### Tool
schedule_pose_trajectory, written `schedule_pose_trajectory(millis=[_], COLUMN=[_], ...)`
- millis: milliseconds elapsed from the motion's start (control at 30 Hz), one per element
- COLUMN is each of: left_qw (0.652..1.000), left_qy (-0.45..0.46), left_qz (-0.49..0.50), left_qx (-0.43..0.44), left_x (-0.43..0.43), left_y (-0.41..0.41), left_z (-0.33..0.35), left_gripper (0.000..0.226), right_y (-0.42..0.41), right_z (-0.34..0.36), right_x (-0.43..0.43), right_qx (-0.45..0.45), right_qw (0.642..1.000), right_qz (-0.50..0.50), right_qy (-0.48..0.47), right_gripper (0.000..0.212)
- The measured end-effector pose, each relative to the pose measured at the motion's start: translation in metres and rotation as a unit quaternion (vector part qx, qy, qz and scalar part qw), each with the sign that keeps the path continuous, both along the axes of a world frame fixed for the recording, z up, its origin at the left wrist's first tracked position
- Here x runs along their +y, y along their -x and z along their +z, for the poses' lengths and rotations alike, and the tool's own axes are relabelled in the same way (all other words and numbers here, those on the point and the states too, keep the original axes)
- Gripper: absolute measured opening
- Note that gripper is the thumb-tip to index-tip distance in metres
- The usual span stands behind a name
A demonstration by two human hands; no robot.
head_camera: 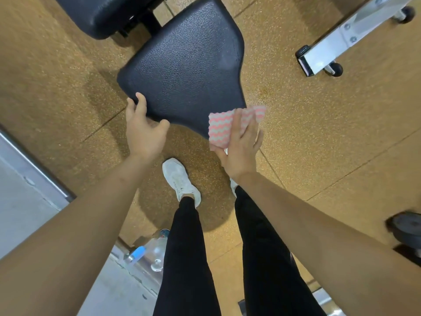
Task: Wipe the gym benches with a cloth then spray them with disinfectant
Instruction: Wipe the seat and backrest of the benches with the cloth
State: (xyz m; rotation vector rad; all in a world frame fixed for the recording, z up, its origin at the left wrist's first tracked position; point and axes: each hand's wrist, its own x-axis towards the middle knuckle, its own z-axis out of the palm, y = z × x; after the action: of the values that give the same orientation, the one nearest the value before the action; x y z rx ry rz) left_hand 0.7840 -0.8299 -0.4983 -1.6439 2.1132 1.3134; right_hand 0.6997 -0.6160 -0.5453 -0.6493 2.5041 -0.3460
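Observation:
A black textured bench seat pad (189, 71) fills the upper middle of the head view, with a second black pad (100, 14) behind it at the upper left. My left hand (143, 128) grips the seat pad's near left corner, fingers curled over the edge. My right hand (241, 147) lies with straight fingers on a pink and white zigzag cloth (222, 128), pressing it against the pad's near right corner. A clear spray bottle with a blue nozzle (148, 249) lies on the floor beside my left leg.
The floor (319, 133) is speckled tan rubber tiling. A white metal frame on black wheels (330, 49) stands at the upper right. A dark weight plate (405, 226) lies at the right edge. A grey ledge (27, 190) runs along the left. My white shoe (180, 179) stands below the pad.

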Motion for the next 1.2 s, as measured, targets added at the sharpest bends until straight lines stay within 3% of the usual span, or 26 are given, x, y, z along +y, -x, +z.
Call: schedule_pose_trajectory(millis=[167,300,400,500,600,667,700,767,833,967,1067,1200], left_qw=[0.99,0.973,0.956,0.92,0.859,0.823,0.807,0.795,0.783,0.787,0.772,0.774], left_qy=[-0.029,-0.03,-0.045,-0.118,-0.227,-0.3,-0.331,-0.365,-0.391,-0.373,-0.351,-0.292], left_qz=[0.093,0.198,0.27,0.358,0.436,0.458,0.461,0.451,0.443,0.458,0.502,0.537], left_qx=[0.101,0.115,0.109,0.11,0.146,0.153,0.161,0.177,0.193,0.18,0.17,0.164], left_x=[-0.003,0.024,0.054,0.079,0.091,0.088,0.086,0.082,0.079,0.076,0.068,0.047], left_y=[-0.015,-0.018,-0.025,-0.027,-0.015,-0.003,0.003,0.014,0.025,0.044,0.05,0.051], left_z=[-0.011,-0.001,0.003,0.006,0.01,0.015,0.013,0.005,0.0,-0.013,-0.021,-0.029], left_gripper=[0.08,0.057,0.039,0.022,0.027,0.03,0.021,0.005,0.021,0.042,0.056,0.045], right_y=[0.014,0.021,0.019,0.018,0.027,0.041,0.051,0.074,0.095,0.117,0.117,0.107], right_z=[-0.008,-0.008,-0.001,0.016,0.032,0.038,0.039,0.038,0.034,0.023,0.018,0.014], right_x=[-0.005,-0.032,-0.06,-0.076,-0.074,-0.066,-0.061,-0.054,-0.051,-0.053,-0.052,-0.041], right_qx=[0.121,0.157,0.118,0.015,-0.051,-0.013,0.022,0.068,0.061,-0.054,-0.085,-0.112], right_qw=[0.974,0.941,0.926,0.917,0.922,0.936,0.948,0.97,0.986,0.99,0.984,0.983], right_qz=[0.19,0.296,0.351,0.379,0.338,0.276,0.233,0.149,0.104,0.031,-0.011,0.001], right_qy=[0.018,0.033,0.072,0.12,0.184,0.218,0.217,0.18,0.116,0.126,0.157,0.146], right_gripper=[0.092,0.085,0.086,0.093,0.084,0.069,0.061,0.057,0.063,0.073,0.075,0.082])
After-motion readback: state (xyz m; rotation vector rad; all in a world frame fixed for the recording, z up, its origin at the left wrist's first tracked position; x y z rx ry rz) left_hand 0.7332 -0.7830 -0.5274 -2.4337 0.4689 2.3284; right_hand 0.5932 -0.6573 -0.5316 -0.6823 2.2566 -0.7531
